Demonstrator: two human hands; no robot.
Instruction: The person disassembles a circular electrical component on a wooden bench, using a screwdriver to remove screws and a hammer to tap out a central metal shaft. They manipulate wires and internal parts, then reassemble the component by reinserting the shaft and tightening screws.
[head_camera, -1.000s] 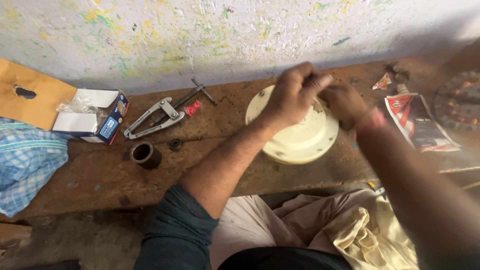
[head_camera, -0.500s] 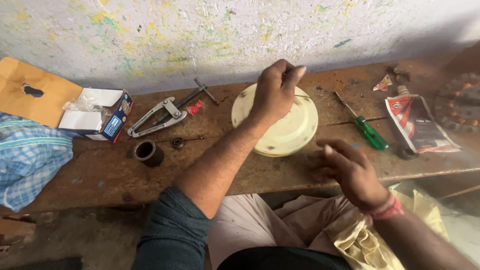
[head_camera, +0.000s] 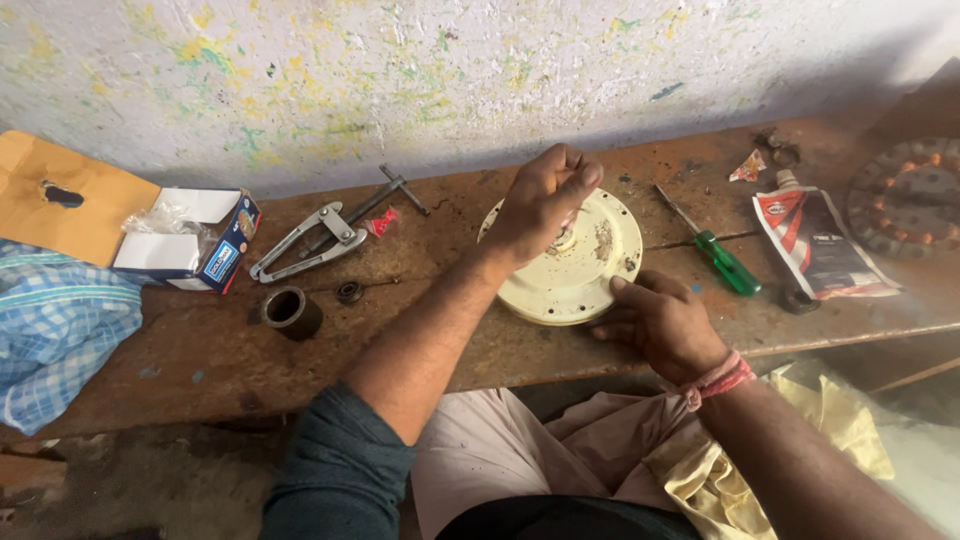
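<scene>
The cream round cover (head_camera: 575, 270) is now steadied at its near edge by the right hand (head_camera: 660, 325), brought back from the lap, while the left hand (head_camera: 540, 205) is closed over its centre.

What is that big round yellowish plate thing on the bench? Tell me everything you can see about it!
The round disc is pale cream, looks like painted metal, with a raised rim and scuffed, rusty patches. It lies flat on the worn brown bench, near its front edge. The left hand is closed over its centre, hiding the middle. The right hand presses on its near rim. A green-handled screwdriver lies just beside it, apart.
</scene>
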